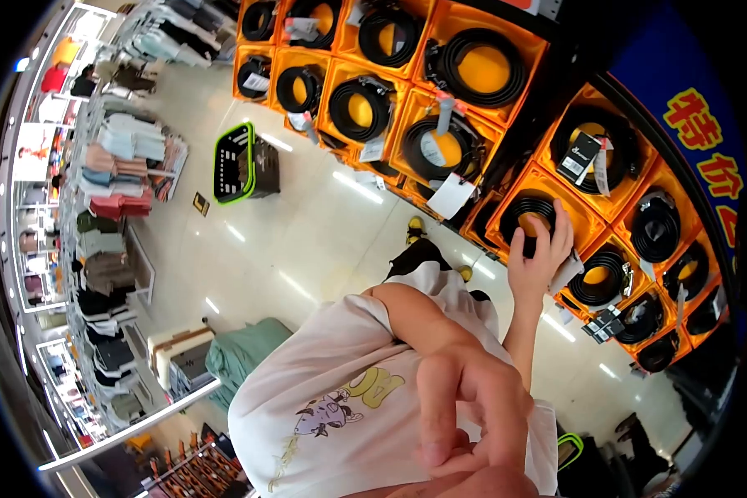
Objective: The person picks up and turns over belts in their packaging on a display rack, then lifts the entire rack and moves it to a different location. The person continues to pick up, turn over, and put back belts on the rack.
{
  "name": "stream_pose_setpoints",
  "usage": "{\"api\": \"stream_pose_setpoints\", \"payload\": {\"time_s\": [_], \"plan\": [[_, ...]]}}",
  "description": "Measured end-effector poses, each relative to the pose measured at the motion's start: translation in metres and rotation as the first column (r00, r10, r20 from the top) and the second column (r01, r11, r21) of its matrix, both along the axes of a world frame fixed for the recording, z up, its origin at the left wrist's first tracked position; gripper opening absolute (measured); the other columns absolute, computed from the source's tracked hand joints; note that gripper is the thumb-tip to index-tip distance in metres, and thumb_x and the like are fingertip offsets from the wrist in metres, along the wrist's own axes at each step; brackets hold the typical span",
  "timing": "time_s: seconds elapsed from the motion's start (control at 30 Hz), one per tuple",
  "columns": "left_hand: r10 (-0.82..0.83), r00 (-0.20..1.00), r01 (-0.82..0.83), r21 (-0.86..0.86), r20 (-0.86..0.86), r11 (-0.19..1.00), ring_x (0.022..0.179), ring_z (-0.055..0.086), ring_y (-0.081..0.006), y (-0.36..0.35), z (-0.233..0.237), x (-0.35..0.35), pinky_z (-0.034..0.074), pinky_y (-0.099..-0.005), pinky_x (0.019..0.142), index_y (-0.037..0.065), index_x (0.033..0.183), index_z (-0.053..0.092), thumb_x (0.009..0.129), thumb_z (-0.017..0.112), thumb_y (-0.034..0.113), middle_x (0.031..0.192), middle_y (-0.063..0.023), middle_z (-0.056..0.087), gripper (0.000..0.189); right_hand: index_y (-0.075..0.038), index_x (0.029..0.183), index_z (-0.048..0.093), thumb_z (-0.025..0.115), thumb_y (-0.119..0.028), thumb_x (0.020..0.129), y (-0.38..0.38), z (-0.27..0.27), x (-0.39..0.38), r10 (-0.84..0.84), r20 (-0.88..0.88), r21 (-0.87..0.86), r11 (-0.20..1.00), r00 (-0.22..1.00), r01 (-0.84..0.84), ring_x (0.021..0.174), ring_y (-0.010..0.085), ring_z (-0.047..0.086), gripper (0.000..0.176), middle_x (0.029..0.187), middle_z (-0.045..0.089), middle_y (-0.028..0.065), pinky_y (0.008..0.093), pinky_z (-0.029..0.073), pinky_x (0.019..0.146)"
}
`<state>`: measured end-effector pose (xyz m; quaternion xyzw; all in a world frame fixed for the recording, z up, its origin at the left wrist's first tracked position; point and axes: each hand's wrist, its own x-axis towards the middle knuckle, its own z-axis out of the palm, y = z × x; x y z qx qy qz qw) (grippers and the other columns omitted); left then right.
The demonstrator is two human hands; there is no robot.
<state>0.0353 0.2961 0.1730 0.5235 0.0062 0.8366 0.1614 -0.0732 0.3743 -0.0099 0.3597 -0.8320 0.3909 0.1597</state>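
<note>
My right hand point(542, 251) reaches to an orange box with a coiled black belt point(519, 217) inside. Its fingers are apart and lie over the lower right side of the coil; whether they grip it is hard to tell. A pale tag point(566, 272) hangs by the wrist. Close to the camera, my left hand point(477, 411) is curled with its fingers drawn in, and nothing shows in it. Just above the reached-for box, another coiled black belt point(627, 149) carries a black-and-white label point(581, 158). A smaller belt coil point(598, 278) sits in the box below.
More orange boxes point(407, 79) with coiled belts fill the rack at the top. A black shopping basket point(261, 166) with a green rim stands on the shiny floor point(299, 224). Clothes racks point(112, 178) line the left. A blue sign point(689, 91) edges the rack at right.
</note>
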Motion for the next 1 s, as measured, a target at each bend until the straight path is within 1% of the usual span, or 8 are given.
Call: {"api": "stream_pose_setpoints", "payload": {"time_s": [0.3,0.37,0.6,0.7,0.83,0.9,0.93,1.0], "plan": [[0.185,0.981,-0.186,0.010,0.060,0.983,0.052,0.053,-0.0146,-0.019,-0.010,0.019,0.041,-0.0278,0.049,-0.003,0.085,0.067,0.095,0.070,0.011,0.069,-0.0031,0.065,0.017,-0.005,0.113,0.068,0.071,-0.012,0.089,-0.002,0.000,-0.003,0.011,-0.059,0.058,0.998,0.998,-0.008,0.140,0.0411,0.042,0.025,0.154,0.050,0.0181,0.0501,0.032,0.115],[0.246,0.969,-0.246,0.012,-0.035,0.969,0.052,0.054,-0.0150,-0.035,-0.012,0.015,0.041,-0.0275,0.049,-0.004,0.088,0.067,0.095,0.069,0.012,0.068,-0.0035,0.065,0.017,-0.004,0.114,0.068,0.071,-0.010,0.089,-0.004,0.002,0.000,-0.016,-0.059,0.069,0.997,0.998,0.020,0.140,0.0401,0.043,0.025,0.153,0.051,0.0175,0.0487,0.033,0.115],[0.323,0.946,-0.323,-0.095,-0.019,0.942,0.050,0.053,-0.0138,-0.111,-0.011,0.042,0.040,-0.0264,0.048,-0.007,0.104,0.066,0.094,0.069,0.011,0.068,-0.0021,0.063,0.020,-0.001,0.114,0.068,0.067,-0.006,0.094,-0.031,0.020,0.013,-0.186,0.076,-0.117,0.974,0.980,0.194,0.137,0.0337,0.048,0.020,0.151,0.052,0.0150,0.0428,0.036,0.114],[0.323,0.929,-0.346,-0.110,-0.179,0.932,0.051,0.054,-0.0120,-0.155,-0.022,0.039,0.043,-0.0260,0.049,-0.007,0.116,0.067,0.093,0.069,0.008,0.070,-0.0009,0.064,0.027,0.000,0.113,0.067,0.065,-0.007,0.097,-0.061,0.032,0.021,-0.170,0.113,-0.200,0.961,0.979,0.190,0.133,0.0301,0.051,0.018,0.151,0.052,0.0144,0.0396,0.038,0.112],[0.552,0.827,-0.562,-0.127,-0.104,0.817,0.055,0.058,-0.0107,-0.232,-0.033,0.048,0.046,-0.0267,0.051,-0.003,0.119,0.071,0.092,0.074,0.007,0.079,-0.0016,0.068,0.030,0.002,0.112,0.066,0.064,-0.006,0.097,-0.108,0.043,0.035,-0.096,0.082,-0.238,0.965,0.992,0.113,0.130,0.0313,0.054,0.017,0.148,0.054,0.0186,0.0405,0.040,0.111],[0.774,0.627,-0.762,-0.279,-0.092,0.584,0.061,0.064,-0.0162,-0.271,-0.057,0.058,0.050,-0.0294,0.054,-0.004,0.113,0.073,0.091,0.079,0.009,0.084,-0.0065,0.071,0.026,0.002,0.109,0.066,0.065,-0.006,0.095,-0.134,0.042,0.044,-0.051,0.115,-0.238,0.968,0.992,0.077,0.133,0.0346,0.053,0.016,0.144,0.055,0.0204,0.0427,0.041,0.113],[0.925,0.377,-0.878,-0.339,-0.055,0.338,0.067,0.068,-0.0244,-0.284,-0.070,0.060,0.053,-0.0327,0.058,-0.002,0.106,0.074,0.087,0.083,0.009,0.087,-0.0117,0.073,0.023,0.002,0.107,0.066,0.066,-0.007,0.095,-0.147,0.044,0.050,-0.075,0.103,-0.183,0.979,0.992,0.093,0.131,0.0361,0.055,0.015,0.140,0.057,0.0214,0.0443,0.042,0.112],[0.926,-0.034,-0.663,-0.685,-0.375,-0.302,0.086,0.070,-0.0319,-0.327,-0.089,0.080,0.056,-0.0404,0.077,0.004,0.097,0.072,0.086,0.076,0.002,0.097,-0.0112,0.073,0.011,0.002,0.107,0.066,0.067,-0.008,0.094,-0.169,0.044,0.062,-0.040,0.107,-0.183,0.981,0.994,0.059,0.127,0.0383,0.057,0.016,0.136,0.059,0.0210,0.0466,0.043,0.110]]}}
